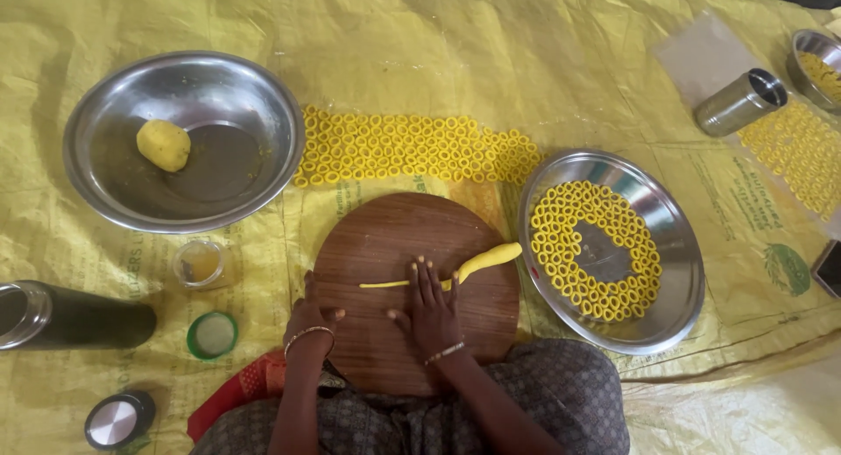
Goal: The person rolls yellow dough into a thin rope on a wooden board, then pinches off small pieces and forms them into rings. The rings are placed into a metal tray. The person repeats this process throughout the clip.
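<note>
**A:** Nearest me, bottom of the frame, is the lap in dark patterned cloth (543,394), and just above it the round wooden board (385,245). Where are the hands?

**B:** Both on the board. My right hand (431,308) lies flat, fingers spread, palm pressing on the dough rope (455,269); it grips nothing. My left hand (311,319) sits curled at the board's lower left edge, steadying it as far as I can tell, with nothing in it.

**A:** And the rope itself?

**B:** It runs across the middle of the board, thin at the left, thick at the right end, which reaches the board's rim near the tray (679,245). I judge it soft, light and easily torn where it's thin. I'd handle it from the thick end or under a flat palm, never pinch the thin tail.

**A:** Room to move?

**B:** The board is bare above and below the rope. Right of centre, the tray of dough rings (569,236) sits just beside the board, so that edge is tight. Above the board, more rings (412,148) lie on the yellow sheet (526,61), close to the rim. Upper left, the steel bowl (254,96) holds a dough ball (163,145), well apart. Left of the board, a small cup (200,262) and a green lid (211,335) stand near.
</note>
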